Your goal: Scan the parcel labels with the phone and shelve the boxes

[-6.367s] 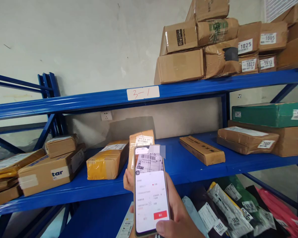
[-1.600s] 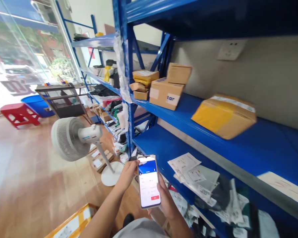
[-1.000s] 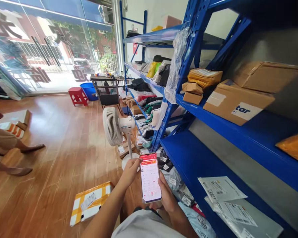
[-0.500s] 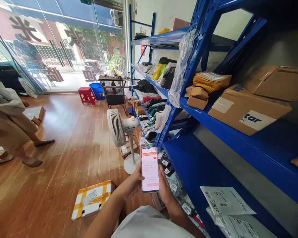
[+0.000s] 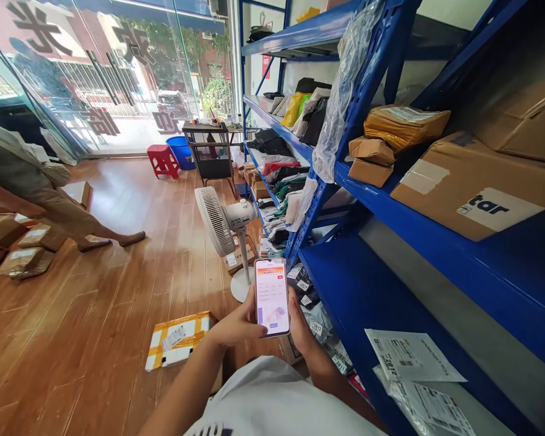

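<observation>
A smartphone (image 5: pixel 272 293) is held upright between both hands, its bright screen facing me. My left hand (image 5: pixel 238 324) grips its left edge, with the thumb over the lower part of the screen. Along the right edge, my right hand (image 5: pixel 300 321) is closed around the phone; its thumb rests at the side. The fingers behind the phone are hidden. Below the hands is the pale cloth of my clothing (image 5: pixel 272 393). A white fan (image 5: pixel 220 221) stands on the floor just beyond the phone.
Blue shelving (image 5: pixel 345 284) runs along the right, bearing cartons (image 5: pixel 476 188) and labelled mailer bags (image 5: pixel 413 357). A taped white-and-yellow box (image 5: pixel 177 339) lies on the floor at left. Another person (image 5: pixel 31 175) stands farther left near several parcels (image 5: pixel 27 260). A red stool (image 5: pixel 162 161) stands near the glass door.
A coloured picture now shows on the lower part of the phone screen, and my left thumb sits lower over it. The other person has stepped to the right. My view has shifted slightly.
</observation>
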`<state>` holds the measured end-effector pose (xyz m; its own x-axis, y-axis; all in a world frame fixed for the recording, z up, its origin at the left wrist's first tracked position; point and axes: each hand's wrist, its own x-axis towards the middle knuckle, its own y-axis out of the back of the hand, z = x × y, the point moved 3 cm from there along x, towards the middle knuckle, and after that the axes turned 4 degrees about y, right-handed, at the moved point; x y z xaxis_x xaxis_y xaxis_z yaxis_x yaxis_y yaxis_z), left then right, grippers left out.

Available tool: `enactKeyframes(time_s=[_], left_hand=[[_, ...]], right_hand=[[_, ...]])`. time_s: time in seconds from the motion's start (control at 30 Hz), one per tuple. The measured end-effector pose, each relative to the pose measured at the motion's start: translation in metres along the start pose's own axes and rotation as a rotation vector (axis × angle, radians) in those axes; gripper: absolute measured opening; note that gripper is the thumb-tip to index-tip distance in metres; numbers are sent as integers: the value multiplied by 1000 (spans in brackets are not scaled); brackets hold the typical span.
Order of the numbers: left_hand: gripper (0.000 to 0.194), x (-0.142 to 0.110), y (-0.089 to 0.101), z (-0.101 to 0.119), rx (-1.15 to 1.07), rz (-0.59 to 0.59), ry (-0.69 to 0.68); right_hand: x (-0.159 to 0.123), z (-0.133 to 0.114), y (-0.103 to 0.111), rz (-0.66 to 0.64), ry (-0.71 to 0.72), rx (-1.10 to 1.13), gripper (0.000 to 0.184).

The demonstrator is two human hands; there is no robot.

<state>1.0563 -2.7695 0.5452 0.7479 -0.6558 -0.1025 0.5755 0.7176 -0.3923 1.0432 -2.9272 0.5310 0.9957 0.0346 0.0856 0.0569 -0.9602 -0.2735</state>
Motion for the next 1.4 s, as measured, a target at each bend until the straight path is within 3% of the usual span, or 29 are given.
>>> enactKeyframes(time_s=[0.1,0.23,0.37,0.57,0.77,0.9,0.97,1.1,1.23,1.4], left_hand=[[124,2,2,-4,-18,19,-15],[122,3,2,-6,-116,30,26],[119,5,-2,-3,-159,95,75],[116,7,-7,7,-226,155,78],[105,10,-8,6,-249,182,58],[98,11,-5,3,-219,208,48],[103,10,-3,2,-202,203,46],[122,7,-1,2,-89,74,-19],[121,6,1,1,5,56,-49],[119,8,2,-4,-61,48,-15]], right_hand=[[0,-7,-2,-70,-42,102,49],[-3,-10,-3,-86,-80,151,57],[-3,-7,-2,-46,-100,151,54],[-7,-14,-6,-131,-69,156,84],[-1,-8,-6,-24,-96,166,55],[1,-8,-9,-37,-87,197,61],[1,-9,-10,-49,-71,206,62],[2,-11,-9,-39,-44,202,55],[8,-12,-10,-16,-59,221,49],[26,-13,-11,133,-105,220,33]])
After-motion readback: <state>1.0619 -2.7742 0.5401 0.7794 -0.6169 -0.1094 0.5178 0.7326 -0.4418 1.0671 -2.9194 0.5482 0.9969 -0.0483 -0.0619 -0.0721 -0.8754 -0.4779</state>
